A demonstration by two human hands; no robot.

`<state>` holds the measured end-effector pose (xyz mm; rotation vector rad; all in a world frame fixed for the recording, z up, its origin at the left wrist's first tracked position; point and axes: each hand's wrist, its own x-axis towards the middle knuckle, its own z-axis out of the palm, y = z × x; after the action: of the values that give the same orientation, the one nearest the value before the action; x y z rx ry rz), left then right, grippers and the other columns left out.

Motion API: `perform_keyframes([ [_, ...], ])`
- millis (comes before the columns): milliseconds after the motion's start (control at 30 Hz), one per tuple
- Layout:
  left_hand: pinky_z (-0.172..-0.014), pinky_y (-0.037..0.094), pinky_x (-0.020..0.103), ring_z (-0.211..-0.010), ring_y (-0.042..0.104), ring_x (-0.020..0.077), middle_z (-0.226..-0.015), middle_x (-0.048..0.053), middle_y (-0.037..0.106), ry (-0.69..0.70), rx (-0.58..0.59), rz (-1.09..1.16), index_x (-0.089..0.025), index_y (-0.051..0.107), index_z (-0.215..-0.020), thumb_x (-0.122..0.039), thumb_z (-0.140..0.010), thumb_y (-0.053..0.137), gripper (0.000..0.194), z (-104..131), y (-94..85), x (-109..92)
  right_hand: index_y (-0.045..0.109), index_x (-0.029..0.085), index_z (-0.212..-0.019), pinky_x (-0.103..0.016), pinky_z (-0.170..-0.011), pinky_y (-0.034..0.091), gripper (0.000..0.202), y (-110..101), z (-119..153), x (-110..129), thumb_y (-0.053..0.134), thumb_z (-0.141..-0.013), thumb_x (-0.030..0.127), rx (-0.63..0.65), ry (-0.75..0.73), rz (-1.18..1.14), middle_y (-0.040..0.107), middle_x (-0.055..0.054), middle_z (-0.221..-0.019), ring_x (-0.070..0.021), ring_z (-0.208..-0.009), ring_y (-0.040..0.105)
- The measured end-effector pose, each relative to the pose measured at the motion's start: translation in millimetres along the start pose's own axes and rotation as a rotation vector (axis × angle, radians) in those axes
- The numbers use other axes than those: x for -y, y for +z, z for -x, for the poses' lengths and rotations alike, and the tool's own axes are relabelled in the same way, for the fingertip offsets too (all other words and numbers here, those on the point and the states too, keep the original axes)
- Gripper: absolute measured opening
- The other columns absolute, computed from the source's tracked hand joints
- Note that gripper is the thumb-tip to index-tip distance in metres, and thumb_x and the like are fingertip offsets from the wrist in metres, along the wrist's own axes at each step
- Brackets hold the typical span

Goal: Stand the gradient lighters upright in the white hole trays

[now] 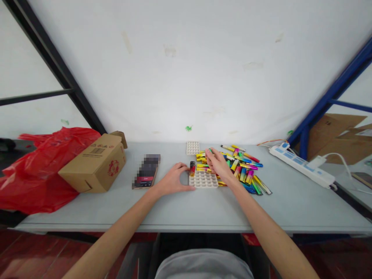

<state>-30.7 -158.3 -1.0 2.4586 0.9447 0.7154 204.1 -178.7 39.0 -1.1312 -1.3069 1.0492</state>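
A white tray (pixel 203 179) with a grid of holes lies on the table, and a red lighter with a black top (pixel 192 169) stands upright at its back left corner. My left hand (pixel 174 179) curves around the tray's left side, thumb by the front corner and forefinger beside the standing lighter, fingers apart. Over the tray's back right, my right hand (pixel 217 164) is closed on a lighter, mostly hidden; only a green bit shows at the fingertips. A loose pile of shiny multicoloured lighters (pixel 244 170) spreads to the right of the tray, partly behind this hand.
A second white holed tray (pixel 193 147) lies near the wall. To the left are a phone (pixel 148 170), a cardboard box (pixel 95 164) and a red plastic bag (pixel 43 170). On the right, a white power strip (pixel 302 164) with cables runs along the table near a blue frame (pixel 334 93).
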Motion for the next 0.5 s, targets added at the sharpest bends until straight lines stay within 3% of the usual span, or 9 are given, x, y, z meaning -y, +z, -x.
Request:
perform_keyframes([
  [100,-0.113,0.050,0.048,-0.120,0.063,0.0321,-0.127,0.009,0.063,0.000,0.000,0.008,-0.022,0.068,-0.119,-0.058,-0.067,0.090,0.066,0,-0.2,0,0.043,0.023,-0.061,-0.027,-0.053,0.032,0.057,4,8,-13,0.053,-0.095,0.068,-0.087,-0.156,0.285,0.041,0.004,-0.055,-0.0123,-0.055,0.038],
  [200,-0.114,0.049,0.048,-0.121,0.063,0.0323,-0.128,0.009,0.063,-0.008,0.001,0.012,-0.022,0.069,-0.119,-0.057,-0.067,0.091,0.066,-1,-0.1,0,0.038,0.023,-0.057,-0.029,-0.058,0.031,0.056,7,17,-19,0.053,-0.096,0.060,-0.115,-0.265,0.464,0.043,0.003,-0.055,-0.0132,-0.057,0.039],
  [500,-0.113,0.050,0.048,-0.121,0.063,0.0326,-0.127,0.010,0.063,-0.013,0.002,0.012,-0.022,0.069,-0.118,-0.058,-0.067,0.090,0.065,-1,-1.5,-2,0.039,0.024,-0.059,-0.029,-0.057,0.030,0.040,12,22,-20,0.050,-0.092,0.044,-0.148,-0.307,0.549,0.047,0.003,-0.055,-0.0141,-0.057,0.040],
])
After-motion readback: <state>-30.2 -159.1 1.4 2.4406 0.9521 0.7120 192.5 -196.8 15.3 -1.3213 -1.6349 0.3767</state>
